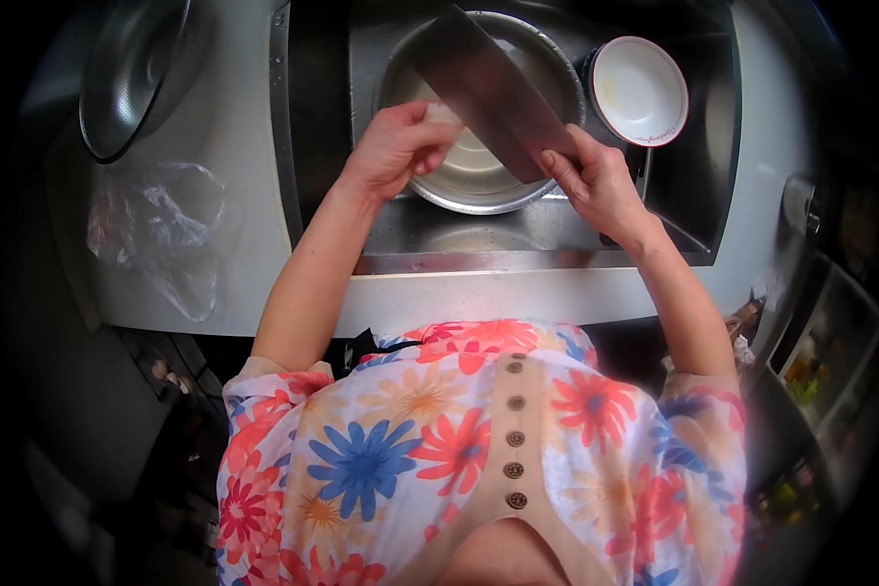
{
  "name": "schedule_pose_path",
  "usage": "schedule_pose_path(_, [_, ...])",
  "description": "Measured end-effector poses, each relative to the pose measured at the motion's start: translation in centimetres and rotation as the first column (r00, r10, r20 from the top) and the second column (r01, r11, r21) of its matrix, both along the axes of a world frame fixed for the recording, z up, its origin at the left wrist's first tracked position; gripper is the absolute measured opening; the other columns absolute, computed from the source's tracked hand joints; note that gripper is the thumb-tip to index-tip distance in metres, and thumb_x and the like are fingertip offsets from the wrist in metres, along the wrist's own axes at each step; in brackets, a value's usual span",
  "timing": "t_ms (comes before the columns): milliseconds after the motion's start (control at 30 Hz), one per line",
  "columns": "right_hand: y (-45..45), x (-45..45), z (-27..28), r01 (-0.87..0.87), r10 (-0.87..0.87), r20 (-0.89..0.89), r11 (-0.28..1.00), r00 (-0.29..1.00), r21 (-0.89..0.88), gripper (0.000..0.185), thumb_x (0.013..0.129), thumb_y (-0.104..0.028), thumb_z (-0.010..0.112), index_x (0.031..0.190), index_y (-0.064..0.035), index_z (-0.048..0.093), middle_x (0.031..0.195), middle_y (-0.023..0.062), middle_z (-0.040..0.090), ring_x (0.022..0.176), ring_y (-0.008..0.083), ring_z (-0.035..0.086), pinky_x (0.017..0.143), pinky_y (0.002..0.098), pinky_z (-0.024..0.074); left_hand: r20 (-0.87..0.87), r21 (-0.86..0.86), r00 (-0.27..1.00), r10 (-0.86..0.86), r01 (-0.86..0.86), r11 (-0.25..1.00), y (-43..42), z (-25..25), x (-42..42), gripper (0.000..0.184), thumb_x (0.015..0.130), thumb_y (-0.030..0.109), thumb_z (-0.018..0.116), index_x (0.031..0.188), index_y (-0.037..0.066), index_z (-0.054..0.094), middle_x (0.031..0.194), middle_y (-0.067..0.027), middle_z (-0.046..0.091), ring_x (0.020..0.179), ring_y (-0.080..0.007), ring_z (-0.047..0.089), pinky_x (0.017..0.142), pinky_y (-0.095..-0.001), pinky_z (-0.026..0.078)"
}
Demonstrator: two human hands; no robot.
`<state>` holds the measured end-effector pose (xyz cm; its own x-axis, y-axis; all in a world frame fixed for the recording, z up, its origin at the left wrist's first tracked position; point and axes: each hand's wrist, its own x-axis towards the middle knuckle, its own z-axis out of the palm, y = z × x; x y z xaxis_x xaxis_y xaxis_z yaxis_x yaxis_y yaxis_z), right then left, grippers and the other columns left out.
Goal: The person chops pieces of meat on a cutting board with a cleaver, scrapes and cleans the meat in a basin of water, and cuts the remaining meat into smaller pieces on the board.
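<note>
Over the sink, my right hand [601,181] grips a cleaver [493,98] at its lower right end, thumb on top. Its broad dark blade slants up and left across a round metal basin [488,207]. My left hand [400,146] is closed just left of the blade, above the basin. Something small and whitish [443,115] shows at its fingertips; I cannot make out what it is. Clear liquid, seemingly water, lies in the basin. Much of the basin's inside is hidden behind the blade.
A white bowl with a red rim [640,93] sits in the sink [439,234], right of the basin. On the left counter lie a clear plastic bag [171,230] and a metal bowl or strainer [132,78]. The counter's front edge runs close to my body.
</note>
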<state>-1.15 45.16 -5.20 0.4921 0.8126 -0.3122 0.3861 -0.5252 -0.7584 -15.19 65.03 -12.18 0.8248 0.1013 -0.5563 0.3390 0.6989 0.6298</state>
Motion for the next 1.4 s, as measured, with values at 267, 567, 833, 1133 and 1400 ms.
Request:
schedule_pose_path(267, [0.2,0.5,0.2,0.022,-0.023,0.045,0.999,0.999,0.036,0.017,0.090,-0.012,0.056,0.084,0.0002,0.046,0.070,0.0182,0.060,0.057,0.0300,0.054,0.057,0.0333,0.0453,-0.008,-0.134,0.998,0.066,-0.067,0.989,-0.1,-0.4,-0.3,0.032,0.084,0.005,0.059,0.114,-0.004,0.052,0.074,-0.0072,0.057,0.050,-0.0066,0.049,0.041,-0.0164,0.035])
schedule_pose_path(567, [0.6,1.0,-0.2,-0.074,0.074,0.020,0.997,0.997,-0.012,0.017,0.090,-0.013,0.056,0.085,-0.0001,0.048,0.071,0.0170,0.061,0.057,0.0288,0.055,0.057,0.0332,0.0453,0.018,-0.048,1.000,0.013,-0.012,0.999,-0.4,-0.3,-0.8,0.032,0.084,0.004,0.059,0.114,-0.004,0.052,0.076,-0.0086,0.059,0.052,-0.0069,0.052,0.042,-0.0172,0.037])
schedule_pose_path(833, [1.0,-0.1,0.6,-0.042,0.044,-0.020,0.996,0.999,0.080,0.016,0.089,-0.011,0.058,0.085,0.0002,0.048,0.072,0.0155,0.063,0.059,0.0255,0.056,0.058,0.0307,0.0463,0.080,-0.238,0.995,0.052,-0.032,0.971,-0.4,-0.4,-0.3,0.012,0.085,0.007,0.053,0.093,-0.001,0.053,0.068,-0.0050,0.051,0.048,-0.0069,0.045,0.039,-0.0174,0.030])
schedule_pose_path(1133, [0.4,1.0,-0.6,0.022,-0.022,0.001,1.000,1.000,0.014,0.018,0.090,-0.011,0.058,0.084,0.0014,0.047,0.073,0.0139,0.064,0.059,0.0190,0.053,0.059,0.0280,0.0463,0.095,-0.402,0.993,0.065,-0.022,0.915,-0.2,-0.5,-0.8,0.017,0.091,0.012,0.044,0.077,0.002,0.045,0.076,-0.0111,0.050,0.046,-0.0075,0.042,0.040,-0.0174,0.034])
schedule_pose_path(1400, [0.6,0.0,-1.0,0.046,-0.041,-0.057,0.995,0.998,0.086,0.018,0.090,-0.012,0.058,0.084,0.0016,0.048,0.075,0.0145,0.065,0.060,0.0183,0.056,0.060,0.0284,0.0472,0.107,-0.544,0.986,0.128,-0.050,0.838,-0.7,-0.4,-0.7,0.022,0.093,0.016,0.041,0.073,0.005,0.042,0.069,-0.0051,0.042,0.044,-0.0063,0.035,0.039,-0.0183,0.029])
